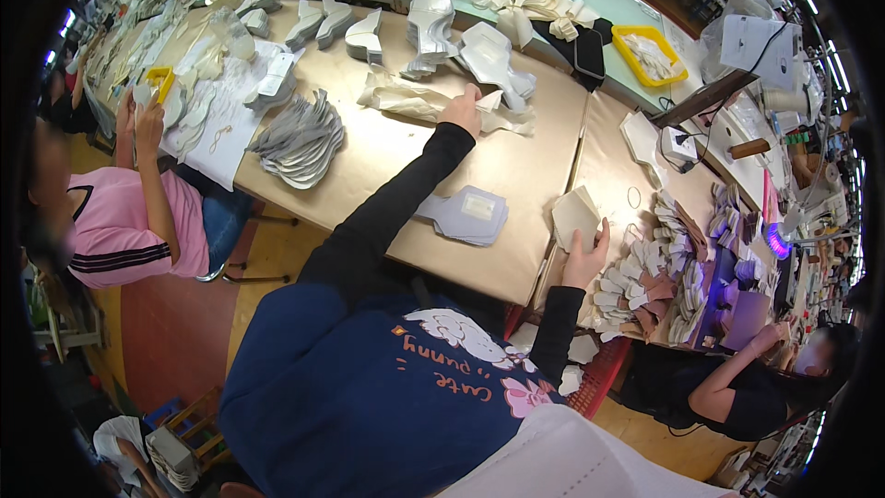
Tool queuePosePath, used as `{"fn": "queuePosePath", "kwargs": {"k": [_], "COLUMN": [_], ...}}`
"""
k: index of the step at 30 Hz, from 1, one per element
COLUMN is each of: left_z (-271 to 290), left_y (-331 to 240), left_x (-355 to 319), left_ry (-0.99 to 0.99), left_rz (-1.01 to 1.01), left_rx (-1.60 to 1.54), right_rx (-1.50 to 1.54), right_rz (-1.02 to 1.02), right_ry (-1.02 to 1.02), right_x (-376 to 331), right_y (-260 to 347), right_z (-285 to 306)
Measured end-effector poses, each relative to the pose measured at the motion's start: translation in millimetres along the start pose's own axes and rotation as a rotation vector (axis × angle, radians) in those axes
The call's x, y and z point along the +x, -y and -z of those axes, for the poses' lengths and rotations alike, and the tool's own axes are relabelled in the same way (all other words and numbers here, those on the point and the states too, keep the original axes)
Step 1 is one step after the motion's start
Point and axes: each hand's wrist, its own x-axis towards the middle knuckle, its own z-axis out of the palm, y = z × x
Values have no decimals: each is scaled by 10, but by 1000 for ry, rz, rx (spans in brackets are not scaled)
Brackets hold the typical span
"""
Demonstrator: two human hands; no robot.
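My left hand [461,113] reaches across the table, fingers closed at a small pale cut piece [490,101]. Under and beside it lies a long, crumpled cream strip of sheet material [406,100]. Closer to me, my right hand [587,256] grips a cream angular cut panel [575,216] by its lower edge, thumb across its face. Between my arms lies a flat pile of grey-white cut panels [468,218] with a small pale rectangle on top. Beyond my left hand are piles of white shaped panels [496,63].
A fanned grey pile [300,140] lies to the left. A yellow tray [650,55] stands far right, near a black box-like object [588,53]. Bundled pieces [636,286] crowd the right. Co-workers sit at left [138,221] and right [737,392]. A red crate [599,376] stands below.
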Motion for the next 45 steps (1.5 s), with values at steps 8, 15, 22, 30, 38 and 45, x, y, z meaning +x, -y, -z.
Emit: {"fn": "queuePosePath", "kwargs": {"k": [8,15,22,30,38,45], "left_z": [164,301,451,776,609,631], "left_y": [-26,-104,-342,-478,-637,-647], "left_x": [-482,-772,-1107,-1441,-1627,-1633], "left_ry": [163,360,459,545,555,626], "left_rz": [149,592,590,525,368,435], "left_rx": [-895,-1226,-1216,-1377,-1293,-1246], "right_rx": [-32,643,661,350,99,115], "right_rz": [106,-72,-7,108,379,178], "right_ry": [-151,-17,579,603,378,558], "right_x": [-58,20,32,-21,-92,4], "right_y": [186,758,1461,1528,1482,1398], "right_z": [126,346,-198,-410,-242,-98]}}
